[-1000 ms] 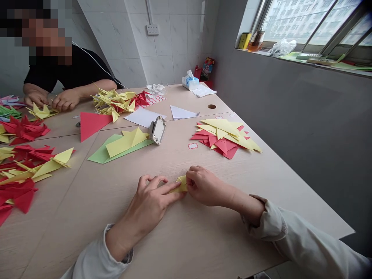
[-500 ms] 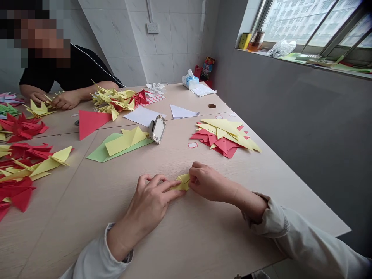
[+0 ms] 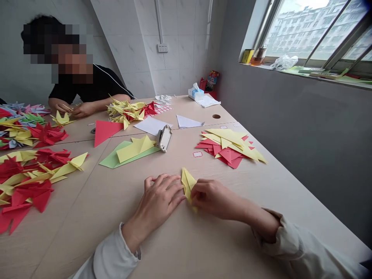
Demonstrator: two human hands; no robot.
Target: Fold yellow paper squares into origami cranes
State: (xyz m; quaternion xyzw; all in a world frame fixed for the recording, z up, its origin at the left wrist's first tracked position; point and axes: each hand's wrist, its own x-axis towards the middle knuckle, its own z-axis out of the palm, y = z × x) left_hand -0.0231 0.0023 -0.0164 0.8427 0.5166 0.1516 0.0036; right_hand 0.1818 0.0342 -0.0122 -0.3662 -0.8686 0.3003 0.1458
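Note:
A yellow folded paper [image 3: 188,182] lies on the table between my two hands, its pointed end facing away from me. My right hand [image 3: 213,199] is closed on the paper's right side in a pinch, the fingers slightly blurred and covering part of it. My left hand [image 3: 161,201] rests on the table with fingers apart, the fingertips at the paper's left edge; whether they press on it I cannot tell. Beyond my hands, another yellow folded sheet [image 3: 135,149] sits on a green sheet [image 3: 110,159], against a white-grey stapler-like object [image 3: 164,138].
Folded red and yellow papers [image 3: 229,145] are piled at the right. Red and yellow origami cranes [image 3: 43,170] cover the left side, with more yellow cranes [image 3: 124,110] farther back. A co-worker [image 3: 95,93] in black sits across the table. A tissue box [image 3: 196,92] stands at the far edge.
The yellow folded paper has turned from lying crosswise to pointing away from me. My left fingers have come off its top to its left edge. The camera view has shifted.

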